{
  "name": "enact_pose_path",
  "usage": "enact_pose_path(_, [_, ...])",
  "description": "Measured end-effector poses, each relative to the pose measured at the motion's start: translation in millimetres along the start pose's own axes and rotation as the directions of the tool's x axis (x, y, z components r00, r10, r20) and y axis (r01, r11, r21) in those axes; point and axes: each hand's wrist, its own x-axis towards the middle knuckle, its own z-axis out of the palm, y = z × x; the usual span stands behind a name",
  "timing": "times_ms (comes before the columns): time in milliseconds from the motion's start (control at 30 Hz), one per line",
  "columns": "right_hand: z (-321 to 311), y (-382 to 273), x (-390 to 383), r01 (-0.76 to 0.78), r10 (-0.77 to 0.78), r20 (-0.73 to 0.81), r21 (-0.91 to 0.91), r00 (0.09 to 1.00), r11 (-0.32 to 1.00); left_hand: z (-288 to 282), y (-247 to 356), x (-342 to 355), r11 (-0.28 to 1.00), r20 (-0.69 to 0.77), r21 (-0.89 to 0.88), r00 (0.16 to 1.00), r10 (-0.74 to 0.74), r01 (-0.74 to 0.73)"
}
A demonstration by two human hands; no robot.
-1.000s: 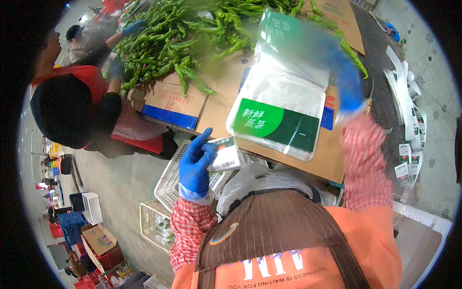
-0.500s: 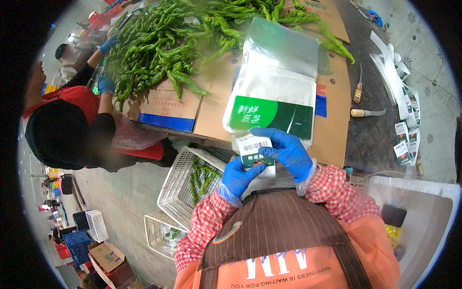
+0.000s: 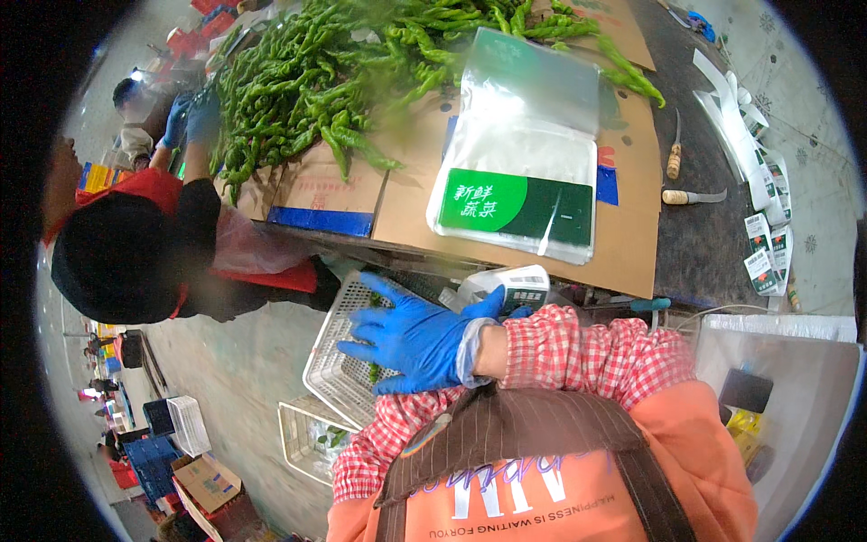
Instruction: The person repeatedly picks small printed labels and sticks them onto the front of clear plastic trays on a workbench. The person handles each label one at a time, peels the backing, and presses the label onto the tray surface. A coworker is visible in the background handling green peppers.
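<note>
My right hand, in a blue glove, reaches across to the left over my left forearm. Its fingers are spread and hold nothing, above a white slatted crate with some green peppers. My left hand is nearly all hidden behind the right wrist; only a bit of blue glove shows. It is against the white and dark green labels, which look rolled, just below the table edge. Beyond them, a stack of clear, green-printed bags lies on cardboard.
Long green peppers are heaped on the table. Two wooden-handled knives and label strips lie at the right. A co-worker reaches in at the left with blue gloves. A second white crate and a plastic-lined bin flank me.
My right hand has let go of the labels and swung left across my left arm, fingers spreading. The labels have moved slightly right. The co-worker's hands have shifted away along the pepper heap.
</note>
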Motion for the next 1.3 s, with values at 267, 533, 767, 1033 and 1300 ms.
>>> enact_pose_path(267, [-32, 19, -35, 0.216, 0.551, -0.305, 0.951, 0.777, 0.221, -3, 6, 0, 0.991, -0.017, -0.099, 0.996, -0.09, 0.088])
enact_pose_path(533, [-18, 36, -135, -0.274, 0.731, -0.263, 0.805, 0.63, 0.526, -10, 7, 2, 0.828, -0.101, -0.556, 0.982, -0.162, 0.079])
enact_pose_path(767, [-12, 46, -158, -0.323, 0.843, -0.047, 0.911, 0.535, 0.257, -22, 4, 2, 0.999, 0.012, 0.033, 0.999, 0.04, -0.041])
enact_pose_path(1033, [-49, 72, -195, 0.094, 0.992, -0.075, 0.992, -0.097, 0.084, -100, -29, -12, 0.977, -0.558, -0.106, 0.802, -0.214, 0.187])
enact_pose_path(1300, [-36, 50, -155, -0.329, 0.729, -0.64, 0.652, 0.244, 0.683, -53, 6, 31, 0.958, -0.214, -0.286, 0.976, -0.045, -0.019])
